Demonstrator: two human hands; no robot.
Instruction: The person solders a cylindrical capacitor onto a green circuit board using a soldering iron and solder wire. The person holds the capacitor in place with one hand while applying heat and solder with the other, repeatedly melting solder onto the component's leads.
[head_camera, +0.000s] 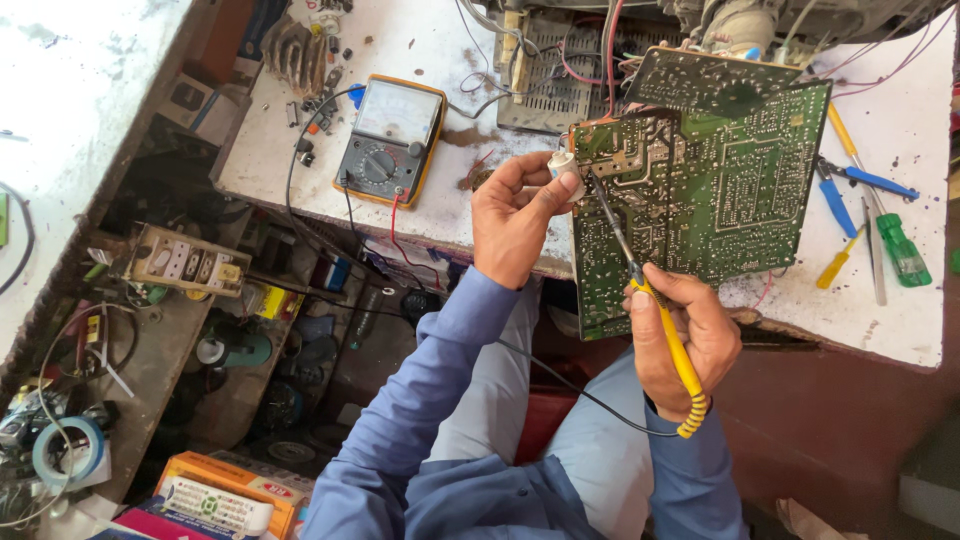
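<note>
A large green printed circuit board, solder side up, is propped tilted over the near edge of the white, stained table, its lower corner hanging past the edge above the lap. The left hand is raised at the board's left edge, wrist bent back and palm turned toward the board; its thumb and forefinger are pinched on a small white cylindrical part that sits against the board's upper left corner. The right hand is held below the board's lower edge, fingers curled shut around the yellow handle of a soldering iron in a pen-like grip — the dark metal shaft runs up and left across the board, with its tip close to the white part. A black cord trails from the ribbed yellow end of the handle, down and away to the left of the board. Both forearms are in blue sleeves and rise from the lap toward the board.

Left of the board, a yellow-cased analogue multimeter lies flat on the table with red and black leads. Right of the board lie blue-handled pliers, a green-handled screwdriver and a yellow-handled one — all well apart from the hands.
</note>
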